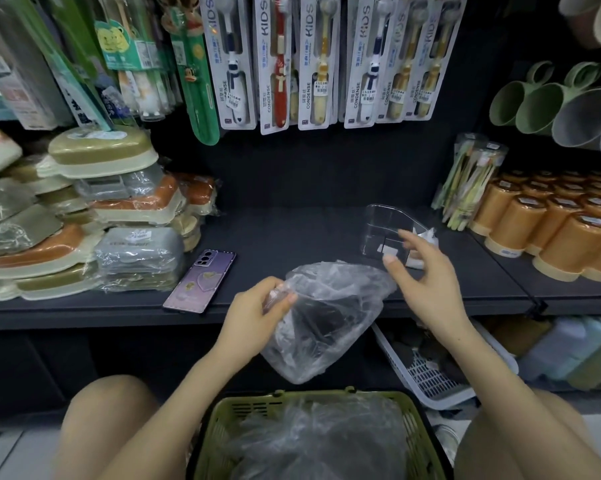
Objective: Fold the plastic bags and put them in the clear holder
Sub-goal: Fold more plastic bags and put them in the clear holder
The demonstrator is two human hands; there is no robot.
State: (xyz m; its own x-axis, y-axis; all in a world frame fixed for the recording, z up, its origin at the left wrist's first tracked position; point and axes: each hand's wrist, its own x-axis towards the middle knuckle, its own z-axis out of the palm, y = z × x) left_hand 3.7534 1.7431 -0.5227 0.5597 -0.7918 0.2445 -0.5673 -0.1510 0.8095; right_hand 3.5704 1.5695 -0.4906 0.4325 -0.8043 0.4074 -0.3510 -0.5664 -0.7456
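A crumpled clear plastic bag [326,317] hangs over the front edge of the dark shelf [285,237]. My left hand [257,313] is shut on the bag's left edge. My right hand [423,275] hovers just right of the bag, fingers spread and holding nothing. Behind that hand a clear holder [385,226] stands on the shelf with something white folded [425,237] inside at its right. More loose clear bags [320,441] fill the green basket [416,420] between my knees.
A purple phone [200,280] lies on the shelf at the left. Stacked packaged soap boxes [101,216] stand further left, orange cups [548,230] at the right. Toothbrush packs [285,60] hang above. A white basket [427,375] sits on the lower shelf.
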